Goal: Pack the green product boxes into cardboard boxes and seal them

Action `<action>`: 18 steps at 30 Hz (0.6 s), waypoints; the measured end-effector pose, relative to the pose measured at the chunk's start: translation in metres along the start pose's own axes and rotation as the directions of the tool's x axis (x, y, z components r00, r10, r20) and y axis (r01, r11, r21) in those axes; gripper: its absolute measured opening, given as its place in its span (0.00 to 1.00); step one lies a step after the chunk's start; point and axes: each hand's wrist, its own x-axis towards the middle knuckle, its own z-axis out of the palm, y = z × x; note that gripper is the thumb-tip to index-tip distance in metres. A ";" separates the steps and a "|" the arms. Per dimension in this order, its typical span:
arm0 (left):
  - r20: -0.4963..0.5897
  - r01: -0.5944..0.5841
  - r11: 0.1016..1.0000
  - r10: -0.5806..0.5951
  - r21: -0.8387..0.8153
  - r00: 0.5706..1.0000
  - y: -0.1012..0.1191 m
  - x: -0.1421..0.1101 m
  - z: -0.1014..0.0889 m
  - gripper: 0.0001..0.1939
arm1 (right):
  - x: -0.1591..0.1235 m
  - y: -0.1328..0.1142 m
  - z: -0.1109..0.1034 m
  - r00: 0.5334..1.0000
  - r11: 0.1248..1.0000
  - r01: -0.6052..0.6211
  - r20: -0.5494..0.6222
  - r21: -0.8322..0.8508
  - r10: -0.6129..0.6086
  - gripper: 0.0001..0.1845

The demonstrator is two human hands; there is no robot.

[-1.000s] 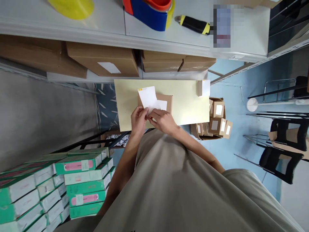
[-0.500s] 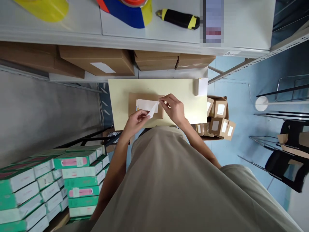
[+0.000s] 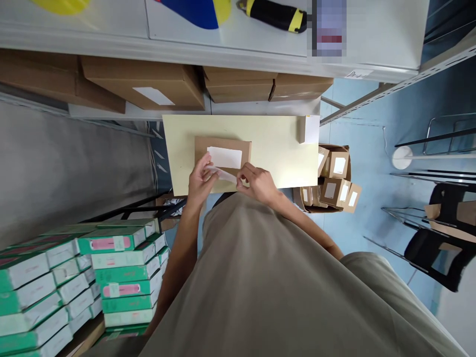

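A flat brown cardboard box (image 3: 223, 147) with a white label (image 3: 224, 157) on top lies on a pale yellow tabletop (image 3: 282, 148). My left hand (image 3: 200, 178) and my right hand (image 3: 256, 182) are at the box's near edge. Between them they pinch a thin white strip of paper (image 3: 225, 173), each hand gripping one end. The strip hangs just above the near part of the box. A small white-labelled box (image 3: 309, 129) stands at the table's far right corner.
Brown cartons (image 3: 148, 89) fill the shelf behind the table; a yellow-black knife (image 3: 273, 14) lies on the shelf above. Green-and-white boxes (image 3: 85, 277) are stacked at lower left. An open carton of small labelled boxes (image 3: 334, 178) sits on the floor at right, near black chairs (image 3: 439, 248).
The large white sheet held up a second ago now lies as a label flat on the box. Both hands came back to the near edge and hold only a narrow strip.
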 end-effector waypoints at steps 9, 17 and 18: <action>-0.132 0.062 0.985 -0.084 -0.159 0.988 -0.011 -0.006 -0.007 0.39 | -0.019 -0.030 0.003 0.999 0.993 -0.005 -0.034 0.118 0.009 0.08; -0.091 0.122 0.983 -0.136 -0.140 0.987 -0.018 -0.005 -0.015 0.35 | -0.021 -0.021 0.013 0.955 0.882 -0.204 -0.111 0.425 0.274 0.02; -0.075 0.128 0.984 -0.138 -0.127 0.988 -0.020 -0.004 -0.017 0.34 | -0.020 -0.019 0.016 0.941 0.855 -0.237 -0.110 0.462 0.320 0.03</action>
